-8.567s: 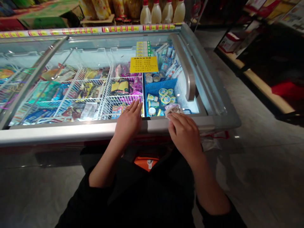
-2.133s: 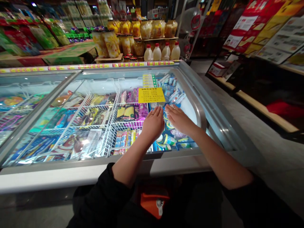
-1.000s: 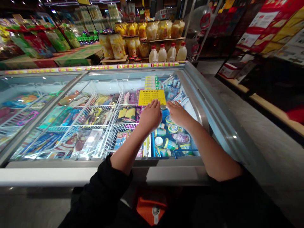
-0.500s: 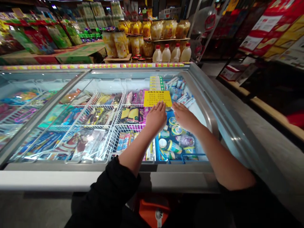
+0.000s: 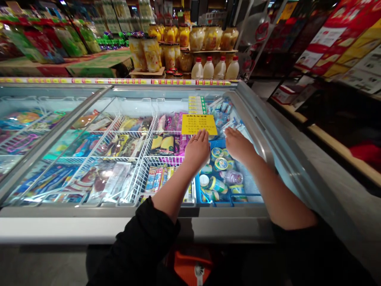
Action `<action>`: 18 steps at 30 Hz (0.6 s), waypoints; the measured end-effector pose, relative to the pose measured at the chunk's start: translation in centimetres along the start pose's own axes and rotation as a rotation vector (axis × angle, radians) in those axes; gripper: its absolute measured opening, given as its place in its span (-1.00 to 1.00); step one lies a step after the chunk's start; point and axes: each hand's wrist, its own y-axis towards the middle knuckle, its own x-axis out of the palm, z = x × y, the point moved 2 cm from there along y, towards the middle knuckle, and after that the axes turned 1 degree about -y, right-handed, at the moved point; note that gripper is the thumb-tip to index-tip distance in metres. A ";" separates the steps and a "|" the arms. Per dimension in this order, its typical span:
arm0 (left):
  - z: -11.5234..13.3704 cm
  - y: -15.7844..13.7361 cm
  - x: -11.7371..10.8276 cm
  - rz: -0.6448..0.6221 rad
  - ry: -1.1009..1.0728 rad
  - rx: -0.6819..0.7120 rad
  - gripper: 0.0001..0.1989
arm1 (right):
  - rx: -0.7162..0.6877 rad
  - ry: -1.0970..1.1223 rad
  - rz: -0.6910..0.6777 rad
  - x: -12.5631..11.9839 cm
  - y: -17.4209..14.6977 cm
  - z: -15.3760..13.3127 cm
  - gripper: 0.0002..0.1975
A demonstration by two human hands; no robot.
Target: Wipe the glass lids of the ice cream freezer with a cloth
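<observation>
My left hand point(image 5: 197, 147) lies with its fingers stretched out at the lower edge of a yellow sign point(image 5: 200, 124) with dark writing. To the right of the sign is my right hand point(image 5: 238, 145), fingers extended and holding nothing that I can see. Both hands are over the glass-topped chest freezer point(image 5: 256, 143); whether the palms press on the glass cannot be made out. Below them, a blue basket point(image 5: 251, 198) contains several ice cream cups point(image 5: 220, 163). Strips of price labels point(image 5: 196, 104) sit just behind the sign.
White wire baskets point(image 5: 143, 169) of packaged ice cream fill the freezer's left part. Behind its rear edge stand jars of fruit point(image 5: 150, 55) and bottles with red caps point(image 5: 208, 68). Stacked red boxes point(image 5: 326, 37) rise at right. An orange object point(image 5: 190, 268) is low in front of me.
My right hand has shifted a little to the right, widening the gap between my hands. My left hand stays by the sign's lower edge.
</observation>
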 end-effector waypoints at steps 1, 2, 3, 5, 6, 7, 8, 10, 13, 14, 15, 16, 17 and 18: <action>0.0 0.0 0.1 0.001 -0.002 0.001 -0.42 | -0.020 -0.001 0.004 0.0 -0.4 -0.5 -0.39; 0.0 0.1 0.1 0.002 -0.003 0.002 -0.42 | -0.042 0.006 0.008 0.0 -0.5 -1.1 -0.40; 0.1 0.1 0.1 0.002 -0.004 0.004 -0.42 | -0.063 0.020 0.012 0.1 -0.2 -1.7 -0.40; 0.1 0.1 0.1 -0.003 -0.004 0.003 -0.42 | -0.093 0.062 0.017 0.3 1.2 -2.5 -0.40; 0.1 0.1 0.1 -0.006 -0.004 0.001 -0.42 | -0.098 0.086 0.019 0.4 2.2 -2.6 -0.40; 0.1 0.1 0.0 -0.009 -0.004 -0.001 -0.42 | -0.101 0.107 0.020 0.6 3.3 -2.5 -0.41; 0.1 0.1 0.0 -0.012 -0.005 -0.001 -0.42 | -0.086 0.124 0.031 0.8 4.3 -2.1 -0.41; 0.0 0.1 -0.1 -0.016 -0.007 0.002 -0.42 | -0.033 0.142 0.076 1.0 5.8 -0.9 -0.41; -0.1 0.0 0.0 -0.009 -0.011 0.012 -0.42 | 0.047 0.118 0.137 1.1 5.8 0.7 -0.42; -0.1 0.0 0.1 -0.004 -0.013 0.015 -0.42 | 0.061 0.096 0.140 1.0 5.3 1.0 -0.42; -0.2 0.0 0.2 0.002 -0.016 0.015 -0.42 | 0.069 0.072 0.133 1.0 4.6 1.1 -0.42; -0.2 0.1 0.3 0.008 -0.018 0.015 -0.42 | 0.073 0.047 0.122 0.9 3.9 1.0 -0.42; -0.2 0.1 0.4 0.012 -0.019 0.014 -0.43 | 0.071 0.026 0.109 0.8 3.2 0.8 -0.42; -0.2 0.2 0.5 0.015 -0.019 0.012 -0.43 | 0.064 0.011 0.098 0.7 2.7 0.4 -0.41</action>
